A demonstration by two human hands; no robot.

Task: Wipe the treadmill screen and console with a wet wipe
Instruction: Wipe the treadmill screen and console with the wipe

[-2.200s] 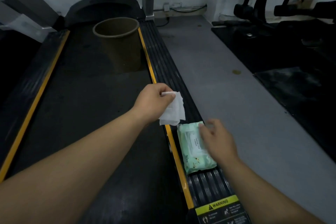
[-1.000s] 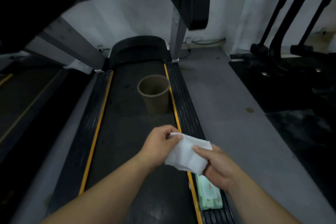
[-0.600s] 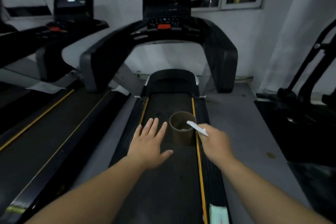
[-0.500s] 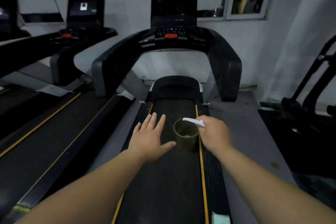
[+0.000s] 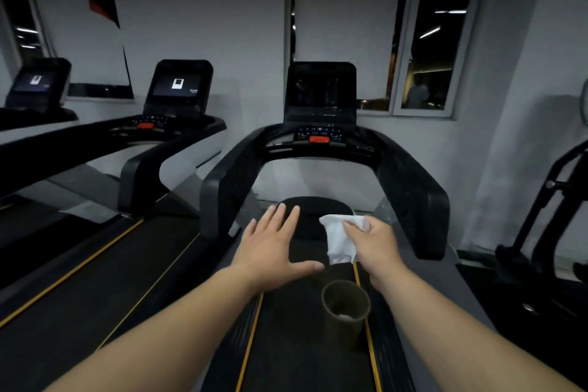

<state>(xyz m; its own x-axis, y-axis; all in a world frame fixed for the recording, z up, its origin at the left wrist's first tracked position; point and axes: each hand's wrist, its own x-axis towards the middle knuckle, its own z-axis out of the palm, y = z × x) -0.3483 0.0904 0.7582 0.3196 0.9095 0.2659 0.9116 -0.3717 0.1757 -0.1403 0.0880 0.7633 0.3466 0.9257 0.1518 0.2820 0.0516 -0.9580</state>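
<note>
Dim gym, treadmill belt, windows

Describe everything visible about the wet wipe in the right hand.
The wet wipe is a white, thin, soft-looking sheet, crumpled and loosely folded rather than spread flat. The right hand pinches it near its upper edge, so most of it hangs down to the left of the fingers, creased, with a ragged lower edge. It is held in the air above the treadmill belt, short of the console, and touches nothing but that hand.
</note>
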